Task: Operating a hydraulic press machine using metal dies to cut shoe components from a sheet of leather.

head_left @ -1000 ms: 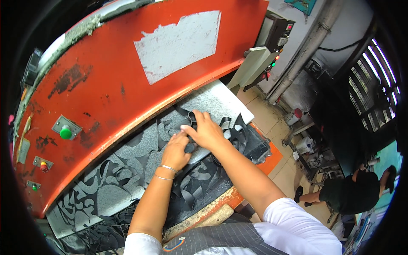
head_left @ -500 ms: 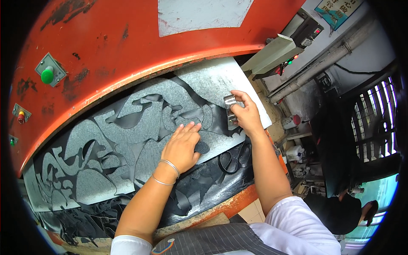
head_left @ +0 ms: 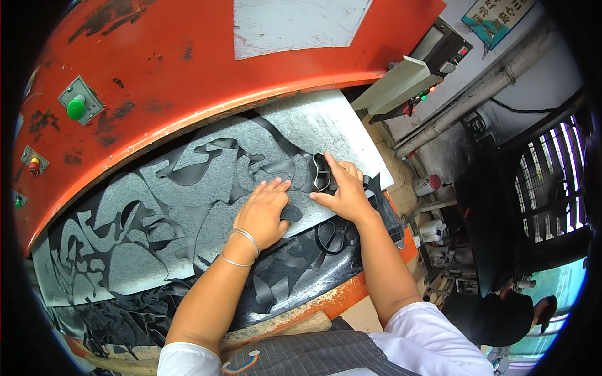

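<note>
My left hand (head_left: 262, 210) lies with fingers extended on the dark leather sheet (head_left: 216, 156), which has many shaped cut-outs. Beside its thumb is a small dark cut piece (head_left: 291, 214). My right hand (head_left: 346, 193) spans a small metal cutting die (head_left: 322, 173) between thumb and forefinger, the forefinger at its far end and the thumb at its near end. The die appears tilted, its hollow ring showing. Dark scrap (head_left: 376, 187) rises beside the right hand's outer fingers. A pale board (head_left: 338, 116) lies under the leather.
Behind the board stands an orange press (head_left: 207, 50) with a green push button (head_left: 76, 108) and a red knob (head_left: 34, 166). Black scraps (head_left: 135, 313) pile along the near edge. A control box (head_left: 401, 88) juts out at right. Another person (head_left: 495, 318) is at far right.
My right hand has moved left and nearer with the cutting die, which has turned to show its hollow. Dark scrap now sticks up beside that hand. My left hand stays nearly in place.
</note>
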{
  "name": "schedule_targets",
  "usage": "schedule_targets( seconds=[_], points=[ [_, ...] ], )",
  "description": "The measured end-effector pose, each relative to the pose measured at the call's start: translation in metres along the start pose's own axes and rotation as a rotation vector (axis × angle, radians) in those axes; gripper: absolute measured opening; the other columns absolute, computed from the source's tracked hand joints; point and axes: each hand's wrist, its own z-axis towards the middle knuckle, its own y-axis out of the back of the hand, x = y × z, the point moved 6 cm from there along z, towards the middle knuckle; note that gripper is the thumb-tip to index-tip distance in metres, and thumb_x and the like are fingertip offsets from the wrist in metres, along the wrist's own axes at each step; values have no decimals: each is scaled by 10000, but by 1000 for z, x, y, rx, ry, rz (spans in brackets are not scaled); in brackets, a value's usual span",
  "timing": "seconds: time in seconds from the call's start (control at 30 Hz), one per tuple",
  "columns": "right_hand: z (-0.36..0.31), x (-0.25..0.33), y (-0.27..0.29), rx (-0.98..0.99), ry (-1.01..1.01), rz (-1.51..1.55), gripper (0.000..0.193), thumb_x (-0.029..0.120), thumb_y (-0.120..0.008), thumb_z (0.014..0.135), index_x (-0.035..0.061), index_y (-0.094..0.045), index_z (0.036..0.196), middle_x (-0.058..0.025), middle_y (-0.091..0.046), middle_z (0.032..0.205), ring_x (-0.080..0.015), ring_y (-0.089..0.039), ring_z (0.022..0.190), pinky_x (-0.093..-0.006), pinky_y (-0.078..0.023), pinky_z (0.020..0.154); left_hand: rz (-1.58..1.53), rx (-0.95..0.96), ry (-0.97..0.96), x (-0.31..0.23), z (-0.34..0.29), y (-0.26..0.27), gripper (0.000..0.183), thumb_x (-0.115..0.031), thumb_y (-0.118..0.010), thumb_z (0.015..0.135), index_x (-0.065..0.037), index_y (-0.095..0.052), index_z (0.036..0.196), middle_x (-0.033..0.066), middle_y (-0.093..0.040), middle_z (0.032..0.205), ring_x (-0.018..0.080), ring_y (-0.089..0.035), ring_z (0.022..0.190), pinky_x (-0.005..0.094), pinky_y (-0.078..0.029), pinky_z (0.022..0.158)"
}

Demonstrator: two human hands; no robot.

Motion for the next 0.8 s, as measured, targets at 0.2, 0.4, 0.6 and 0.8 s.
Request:
schedule_targets(
  seconds=[0.2, 0.4, 0.6, 0.8],
  points=[
    [6, 10, -1, -53, 43, -43, 920, 405, -803, 667, 53, -409, 1420, -182, -560, 1178, -315, -464, 1162, -445, -291, 1007, 18, -28, 1, 2, -2, 11, 330, -48, -665, 671, -25, -555, 981, 142, -509, 1383, 312, -404, 1345, 443, -281, 1147],
    [2, 18, -5, -13, 41, -76, 1006, 435, -810, 644, 85, -345, 1464, -200, -510, 1310, -352, -437, 1229, -462, -283, 1035, -328, -279, 19, 15, -45, 39, 184, -90, -696, 778, -63, -607, 938, 139, -623, 1221, 303, -517, 1249, 416, -395, 1051],
    [-20, 104, 54, -388, 138, 51, 797, 313, -808, 691, 21, -466, 1349, -176, -559, 1212, -332, -501, 1107, -432, -368, 988, -247, -773, 462, 83, -229, 214, 333, -379, -656, 910, -47, -649, 882, 61, -664, 807, 169, -623, 798, 322, -489, 741],
    [16, 312, 7, -18, 356, 529, 667, 435, -742, 789, 44, -530, 1286, -166, -668, 1015, -304, -680, 895, -404, -542, 799, 338, -1449, 964, 171, -465, 394, 561, -533, -585, 909, 24, -615, 963, 155, -652, 850, 233, -583, 707, 355, -480, 681]
  ],
)
